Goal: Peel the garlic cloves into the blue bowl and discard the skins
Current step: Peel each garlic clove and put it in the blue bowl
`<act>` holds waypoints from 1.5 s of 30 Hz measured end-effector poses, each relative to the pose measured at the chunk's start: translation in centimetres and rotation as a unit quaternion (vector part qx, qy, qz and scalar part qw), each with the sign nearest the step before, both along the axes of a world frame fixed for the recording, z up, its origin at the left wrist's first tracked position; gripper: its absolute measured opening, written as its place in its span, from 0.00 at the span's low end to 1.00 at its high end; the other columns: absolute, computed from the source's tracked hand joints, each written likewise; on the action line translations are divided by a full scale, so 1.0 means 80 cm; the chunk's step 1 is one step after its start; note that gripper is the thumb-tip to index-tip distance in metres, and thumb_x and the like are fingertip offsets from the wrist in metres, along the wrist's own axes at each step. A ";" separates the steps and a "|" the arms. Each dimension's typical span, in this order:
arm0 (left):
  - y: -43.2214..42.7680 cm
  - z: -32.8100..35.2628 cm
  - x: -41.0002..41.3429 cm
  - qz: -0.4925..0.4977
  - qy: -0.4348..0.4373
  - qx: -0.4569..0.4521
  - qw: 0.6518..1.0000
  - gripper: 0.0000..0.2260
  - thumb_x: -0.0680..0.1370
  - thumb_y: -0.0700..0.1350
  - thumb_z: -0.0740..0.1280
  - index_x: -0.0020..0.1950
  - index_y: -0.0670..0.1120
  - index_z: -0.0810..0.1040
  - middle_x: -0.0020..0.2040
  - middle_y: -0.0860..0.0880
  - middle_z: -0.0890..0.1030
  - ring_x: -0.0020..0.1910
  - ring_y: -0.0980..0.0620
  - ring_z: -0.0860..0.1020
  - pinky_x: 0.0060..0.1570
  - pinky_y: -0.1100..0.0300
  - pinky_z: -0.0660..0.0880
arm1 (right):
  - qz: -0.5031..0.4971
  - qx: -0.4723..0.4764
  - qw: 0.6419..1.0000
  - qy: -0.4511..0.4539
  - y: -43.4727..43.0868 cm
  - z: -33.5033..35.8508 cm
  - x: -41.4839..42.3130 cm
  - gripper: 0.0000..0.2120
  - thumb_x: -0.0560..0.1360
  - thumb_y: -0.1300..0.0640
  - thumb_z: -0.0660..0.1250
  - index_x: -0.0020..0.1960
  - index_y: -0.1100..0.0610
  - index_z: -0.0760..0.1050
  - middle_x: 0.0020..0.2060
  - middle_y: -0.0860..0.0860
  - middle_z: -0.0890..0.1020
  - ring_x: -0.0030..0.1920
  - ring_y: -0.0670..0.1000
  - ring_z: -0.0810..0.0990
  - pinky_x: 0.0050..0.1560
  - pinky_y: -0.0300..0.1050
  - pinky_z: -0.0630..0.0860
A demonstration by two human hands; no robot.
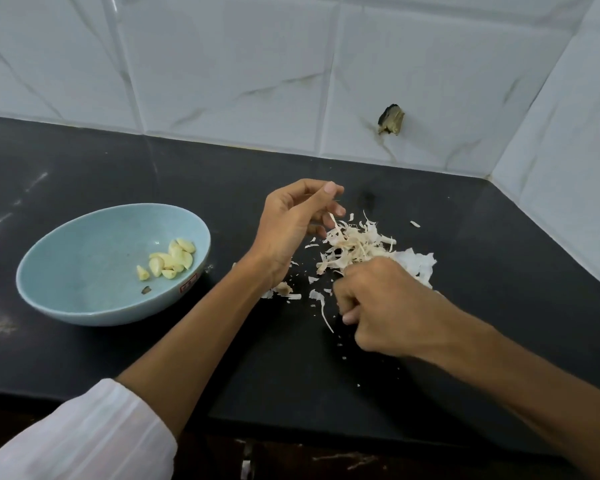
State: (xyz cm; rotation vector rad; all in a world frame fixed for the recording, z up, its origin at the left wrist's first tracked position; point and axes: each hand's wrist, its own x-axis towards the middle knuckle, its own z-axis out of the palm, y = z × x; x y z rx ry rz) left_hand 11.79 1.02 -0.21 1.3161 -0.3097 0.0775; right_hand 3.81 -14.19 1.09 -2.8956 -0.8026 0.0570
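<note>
The pale marbled wall tiles [222, 64] fill the top of your view and wrap round the right corner. Below them the black tabletop [118, 358] carries everything else. Your left arm comes in from the lower left in a white sleeve [77, 438]; your right forearm comes in bare from the lower right.

The blue bowl [84, 271] sits on the left of the tabletop, well apart from the peelings. Your right hand [385, 306] rests knuckles-up at the near edge of the heap, its fingers curled under; I cannot tell whether they grip anything. Your left hand [291, 226] hovers just left of the heap, fingers loosely curled, thumb near the forefinger, nothing plainly held.

The garlic skins [354, 242] lie heaped between your hands, with loose flakes scattered around them. The peeled garlic cloves [168, 259] are gathered against the bowl's right inner wall. A ragged dark hole [391, 120] breaks one wall tile above the heap.
</note>
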 end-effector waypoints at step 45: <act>-0.018 -0.007 -0.005 -0.052 -0.004 -0.065 0.997 0.09 0.70 0.38 0.74 0.42 0.38 0.76 0.42 0.43 0.86 0.37 0.52 0.84 0.43 0.61 0.81 | 0.012 0.400 0.857 -0.323 -0.028 -0.005 0.091 0.04 0.76 0.65 0.73 0.44 0.58 0.82 0.41 0.47 0.81 0.41 0.43 0.78 0.42 0.35 0.74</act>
